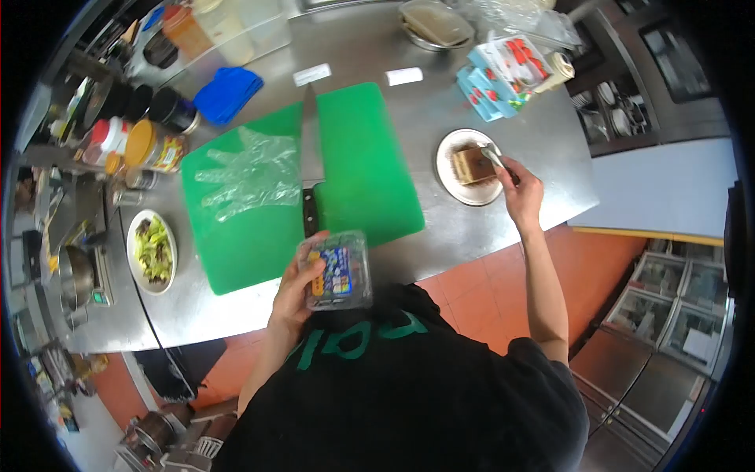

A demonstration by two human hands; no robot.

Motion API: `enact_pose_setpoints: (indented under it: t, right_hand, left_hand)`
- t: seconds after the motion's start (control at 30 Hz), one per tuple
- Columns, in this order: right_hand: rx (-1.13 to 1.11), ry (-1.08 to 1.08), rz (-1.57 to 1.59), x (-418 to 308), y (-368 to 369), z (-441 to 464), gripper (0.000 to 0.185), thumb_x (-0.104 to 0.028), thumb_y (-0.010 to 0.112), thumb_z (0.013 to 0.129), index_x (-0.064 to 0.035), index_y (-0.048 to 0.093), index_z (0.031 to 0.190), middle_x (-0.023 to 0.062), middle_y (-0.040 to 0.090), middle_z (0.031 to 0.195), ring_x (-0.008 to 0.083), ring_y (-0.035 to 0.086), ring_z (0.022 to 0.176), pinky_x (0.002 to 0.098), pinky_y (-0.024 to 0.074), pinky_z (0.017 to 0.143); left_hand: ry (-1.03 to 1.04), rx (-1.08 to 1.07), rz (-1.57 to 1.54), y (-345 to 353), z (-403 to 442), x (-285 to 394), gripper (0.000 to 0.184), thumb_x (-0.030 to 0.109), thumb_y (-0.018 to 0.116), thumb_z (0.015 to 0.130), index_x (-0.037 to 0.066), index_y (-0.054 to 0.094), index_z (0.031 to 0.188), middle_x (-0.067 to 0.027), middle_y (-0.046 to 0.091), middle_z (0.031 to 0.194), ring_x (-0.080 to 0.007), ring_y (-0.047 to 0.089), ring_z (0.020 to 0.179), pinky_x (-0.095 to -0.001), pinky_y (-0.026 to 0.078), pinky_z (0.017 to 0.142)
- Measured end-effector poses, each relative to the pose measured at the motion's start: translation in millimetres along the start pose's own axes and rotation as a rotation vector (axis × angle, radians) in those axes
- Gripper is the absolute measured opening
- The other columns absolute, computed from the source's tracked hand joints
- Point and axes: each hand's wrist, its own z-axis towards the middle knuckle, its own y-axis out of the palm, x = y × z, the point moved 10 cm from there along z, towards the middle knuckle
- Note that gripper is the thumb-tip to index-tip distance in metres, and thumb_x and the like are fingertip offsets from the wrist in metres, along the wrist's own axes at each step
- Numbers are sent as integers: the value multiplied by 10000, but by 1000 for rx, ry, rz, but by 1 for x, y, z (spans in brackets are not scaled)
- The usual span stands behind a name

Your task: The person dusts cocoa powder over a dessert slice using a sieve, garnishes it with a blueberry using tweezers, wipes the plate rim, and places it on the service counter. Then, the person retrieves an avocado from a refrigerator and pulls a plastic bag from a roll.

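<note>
My left hand [291, 287] is wrapped around a clear plastic punnet [359, 271] with a blue printed label, held near my chest at the front edge of the counter. What is inside the punnet is hard to make out. In my right hand [524, 197] is a small metal utensil that looks like tongs [492, 156], its tip over a layered slice of cake [475, 167]. The slice has a brown top and sits on a round white plate [446, 181] with brown powder around it.
Left of the plate lies a green cutting board [366, 149] bearing a large knife [311, 138] and a clear plastic glove [255, 177]. A salad bowl [173, 263] stands further left, near several jars [157, 145]. Strawberry packs [486, 94] and stacked bowls [434, 27] are at the back.
</note>
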Motion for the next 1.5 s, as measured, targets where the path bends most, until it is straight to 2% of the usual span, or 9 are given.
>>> enact_pose_setpoints:
  t: [0.23, 0.33, 0.53, 0.83, 1.0, 1.03, 1.3, 1.37, 1.5]
  right_hand:
    - [-413, -71, 481, -155, 50, -66, 233, -204, 557, 878, -5, 535, 997, -14, 512, 683, 66, 449, 600, 214, 377, 545]
    - [-189, -261, 437, -194, 49, -73, 203, -133, 613, 838, -11, 519, 969, -18, 493, 678, 59, 414, 580, 202, 326, 508]
    - [-648, 218, 1021, -182, 147, -87, 238, -151, 672, 804, -23, 508, 920, -26, 511, 750, 52, 448, 689, 218, 386, 615]
    - [-650, 108, 936, -172, 165, -54, 216, -121, 651, 812, -12, 559, 974, -14, 578, 806, 34, 487, 715, 187, 397, 633]
    - [-711, 412, 779, -160, 174, 15, 378, -84, 695, 755, -15, 552, 1097, 29, 612, 914, 89, 562, 848, 231, 461, 795]
    - [-563, 341, 1086, -156, 185, 46, 386, -109, 702, 747, -12, 557, 1092, 35, 625, 908, 95, 569, 826, 240, 462, 774]
    - [-389, -20, 747, -83, 285, 287, 429, -316, 724, 728, 21, 595, 960, 109, 653, 795, 173, 612, 723, 300, 470, 671]
    - [-176, -201, -139, -99, 265, 300, 493, -425, 683, 735, 5, 591, 958, 199, 637, 753, 301, 627, 724, 365, 485, 650]
    - [168, -419, -264, -147, 223, 277, 403, -441, 556, 821, -41, 529, 859, 172, 585, 673, 363, 594, 619, 444, 454, 489]
  left_hand:
    - [208, 55, 30, 10, 12, 30, 557, 31, 641, 775, 20, 388, 1271, -102, 549, 1086, -168, 570, 954, -303, 501, 816]
    - [220, 115, 70, 15, 5, 38, 570, 33, 649, 767, 15, 386, 1271, -103, 551, 1073, -167, 561, 967, -303, 501, 816]
    - [258, 99, 22, 21, -1, 40, 545, 26, 639, 768, 14, 393, 1254, -97, 541, 1089, -164, 554, 970, -305, 489, 834]
    - [247, 109, 23, 12, 37, 51, 575, 35, 654, 754, 14, 389, 1264, -94, 545, 1093, -172, 543, 992, -311, 461, 847]
    - [290, 56, -18, 39, 96, 111, 593, 208, 599, 839, 24, 314, 1325, -131, 492, 1176, -194, 493, 1076, -331, 403, 905]
    - [450, 134, 142, 20, 122, 123, 619, 287, 564, 865, 41, 274, 1353, -147, 467, 1209, -206, 473, 1103, -332, 387, 913]
    - [441, 378, 361, -30, 89, 130, 407, 161, 617, 834, 24, 488, 1194, -118, 563, 1069, -182, 519, 1021, -314, 432, 856]
    - [396, 399, 377, -43, 75, 121, 363, 154, 618, 833, 12, 515, 1150, -112, 579, 1022, -178, 536, 984, -310, 446, 829]
    - [299, 474, 384, -55, 53, 106, 278, 133, 606, 836, -23, 559, 1061, -113, 607, 923, -180, 578, 886, -306, 477, 758]
